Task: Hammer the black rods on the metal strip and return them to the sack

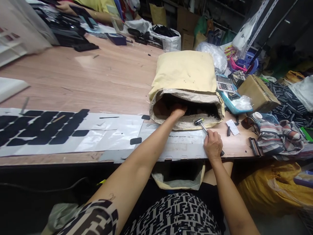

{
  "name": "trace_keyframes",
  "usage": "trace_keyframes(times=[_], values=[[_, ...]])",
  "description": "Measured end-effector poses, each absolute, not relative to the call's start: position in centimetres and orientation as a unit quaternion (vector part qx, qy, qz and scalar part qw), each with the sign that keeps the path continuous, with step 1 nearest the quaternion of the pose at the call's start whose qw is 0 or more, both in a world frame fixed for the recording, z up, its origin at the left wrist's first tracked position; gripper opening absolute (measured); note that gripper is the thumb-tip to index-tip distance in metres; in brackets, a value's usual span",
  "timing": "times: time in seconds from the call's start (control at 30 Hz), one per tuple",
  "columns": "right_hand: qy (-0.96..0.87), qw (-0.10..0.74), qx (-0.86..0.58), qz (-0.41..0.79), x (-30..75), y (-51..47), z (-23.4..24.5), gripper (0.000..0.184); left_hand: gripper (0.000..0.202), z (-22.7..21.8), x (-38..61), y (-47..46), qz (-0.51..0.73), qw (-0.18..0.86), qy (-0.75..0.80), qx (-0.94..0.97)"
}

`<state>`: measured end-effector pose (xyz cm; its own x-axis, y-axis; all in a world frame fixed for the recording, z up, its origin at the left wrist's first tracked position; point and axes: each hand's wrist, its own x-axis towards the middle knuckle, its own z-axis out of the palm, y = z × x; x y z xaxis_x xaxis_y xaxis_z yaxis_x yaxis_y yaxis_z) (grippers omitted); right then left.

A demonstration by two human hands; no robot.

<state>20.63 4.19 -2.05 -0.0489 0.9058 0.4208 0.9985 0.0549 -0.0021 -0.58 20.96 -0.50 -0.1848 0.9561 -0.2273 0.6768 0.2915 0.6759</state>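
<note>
My left hand [178,111] reaches into the open mouth of a yellow paper sack [186,73] lying on the wooden table; its fingers are hidden among the dark pieces inside. My right hand [213,145] rests at the table's front edge, closed on the handle of a small hammer [201,124] whose metal head lies just in front of the sack's opening. A long white sheet [102,132] runs along the front edge, with several flat black pieces [41,125] laid in rows at its left end.
A calculator [224,84] sits in a blue tray right of the sack, beside a cardboard box [258,93]. A striped cloth [281,137] lies at the right edge. Another person's arm [73,8] and black items are at the far end. A second sack [179,178] hangs below the table.
</note>
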Motion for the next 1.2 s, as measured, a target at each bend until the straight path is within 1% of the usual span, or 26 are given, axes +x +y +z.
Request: trace_keyframes(times=[0.17, 0.3, 0.4, 0.5, 0.57, 0.63, 0.73, 0.9, 0.97, 1.13, 1.2], values=[[-0.708, 0.148, -0.678, -0.132, 20.6, 4.2, -2.1, 0.029, 0.031, -1.7, -0.5, 21.1, 0.235, 0.339, 0.718, 0.561], [-0.706, 0.149, -0.679, -0.132, 20.6, 4.2, -2.2, 0.029, 0.034, -1.3, -1.5, 18.6, 0.355, 0.339, 0.693, 0.529], [-0.708, 0.154, -0.676, -0.134, 20.6, 4.1, -2.1, 0.029, 0.035, -0.5, -2.8, 15.0, 0.41, 0.329, 0.615, 0.588], [-0.709, 0.157, -0.673, -0.137, 20.6, 4.1, -2.0, 0.029, 0.031, -0.6, -3.6, 11.1, 0.382, 0.335, 0.502, 0.7], [-0.709, 0.156, -0.673, -0.138, 20.5, 4.1, -2.0, 0.029, 0.025, -1.4, -3.6, 9.2, 0.339, 0.316, 0.464, 0.755], [-0.709, 0.155, -0.674, -0.141, 20.5, 4.1, -2.0, 0.029, 0.022, -2.5, -3.3, 8.2, 0.311, 0.282, 0.463, 0.781], [-0.709, 0.157, -0.672, -0.145, 20.6, 4.2, -2.1, 0.029, 0.022, -4.0, -2.8, 7.9, 0.313, 0.248, 0.478, 0.782], [-0.712, 0.166, -0.67, -0.13, 21.1, 4.3, -2.1, 0.03, 0.023, -4.6, -2.8, 8.2, 0.342, 0.263, 0.47, 0.77], [-0.713, 0.191, -0.669, -0.091, 21.3, 4.1, -1.7, 0.032, 0.021, -4.5, -2.9, 8.3, 0.348, 0.271, 0.473, 0.763], [-0.705, 0.322, -0.63, 0.058, 21.6, 2.1, -0.1, 0.036, 0.019, -4.5, -3.0, 8.6, 0.349, 0.293, 0.481, 0.749], [-0.708, 0.353, -0.601, 0.111, 21.3, 0.9, 0.5, 0.035, 0.018, -4.5, -2.9, 8.8, 0.346, 0.301, 0.486, 0.744]])
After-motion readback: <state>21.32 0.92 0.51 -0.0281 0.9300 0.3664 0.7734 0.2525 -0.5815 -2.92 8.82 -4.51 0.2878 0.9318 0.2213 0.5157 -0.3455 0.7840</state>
